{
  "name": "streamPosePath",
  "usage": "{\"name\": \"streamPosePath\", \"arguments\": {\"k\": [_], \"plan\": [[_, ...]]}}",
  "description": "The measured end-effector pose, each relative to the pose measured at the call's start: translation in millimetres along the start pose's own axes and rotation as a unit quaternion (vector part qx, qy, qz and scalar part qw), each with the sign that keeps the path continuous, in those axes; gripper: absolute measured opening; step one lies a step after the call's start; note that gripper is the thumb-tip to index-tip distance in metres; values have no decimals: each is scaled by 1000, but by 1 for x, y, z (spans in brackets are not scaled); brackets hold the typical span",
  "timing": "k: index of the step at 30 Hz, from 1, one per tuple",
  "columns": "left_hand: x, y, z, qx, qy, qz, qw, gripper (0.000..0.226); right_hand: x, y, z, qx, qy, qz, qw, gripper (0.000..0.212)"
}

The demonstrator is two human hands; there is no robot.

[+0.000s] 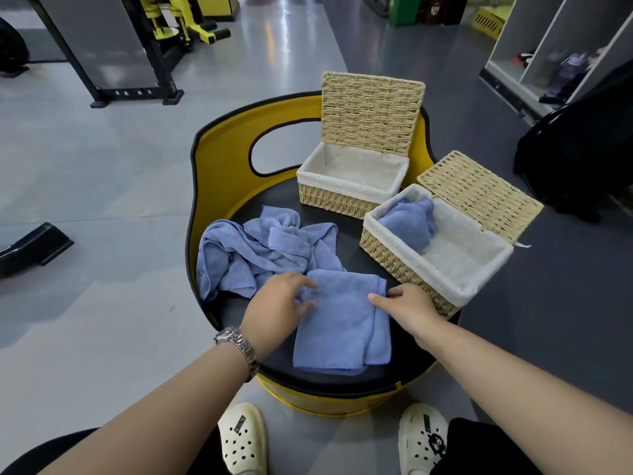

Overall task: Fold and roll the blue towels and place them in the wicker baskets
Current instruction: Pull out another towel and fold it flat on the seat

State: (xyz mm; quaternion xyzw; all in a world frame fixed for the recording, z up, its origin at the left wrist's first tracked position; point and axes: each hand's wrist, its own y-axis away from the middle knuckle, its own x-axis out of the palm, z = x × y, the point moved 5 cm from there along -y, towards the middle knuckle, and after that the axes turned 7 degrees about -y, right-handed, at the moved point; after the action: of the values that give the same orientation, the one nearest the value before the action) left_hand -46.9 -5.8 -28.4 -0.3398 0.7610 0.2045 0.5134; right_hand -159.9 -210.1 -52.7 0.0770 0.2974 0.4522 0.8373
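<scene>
Both hands pinch the far end of the folded towel (342, 323), left hand (277, 305) at 9 o'clock and right hand (406, 305) at 3, its long axis running 12-to-6 toward the person.

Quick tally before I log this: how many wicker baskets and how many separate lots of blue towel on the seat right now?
Wicker baskets: 2, far one empty, near one.
Blue towel lots: 3, folded towel under both hands, crumpled pile, rolled towel in the near basket.
Total: 5
</scene>
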Motion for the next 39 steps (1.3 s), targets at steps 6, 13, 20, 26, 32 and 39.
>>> {"name": "streamPosePath", "arguments": {"k": [6,13,20,26,32,39], "plan": [[13,-4,24,-177,140,152,962,47,3,2,5,38,-32,72,996,25],[24,-3,26,-178,201,227,936,35,14,0,-2,35,-41,91,994,23],[20,3,15,-85,210,220,949,46,14,-3,-7,-11,-76,118,990,48],[16,5,17,-71,233,217,945,52,13,-5,-10,-40,-14,175,984,48],[15,-1,24,-78,243,169,952,57,6,-3,9,-144,-18,124,982,39],[1,-7,15,26,200,61,977,27,0,4,25,-235,-16,115,965,29]]}}
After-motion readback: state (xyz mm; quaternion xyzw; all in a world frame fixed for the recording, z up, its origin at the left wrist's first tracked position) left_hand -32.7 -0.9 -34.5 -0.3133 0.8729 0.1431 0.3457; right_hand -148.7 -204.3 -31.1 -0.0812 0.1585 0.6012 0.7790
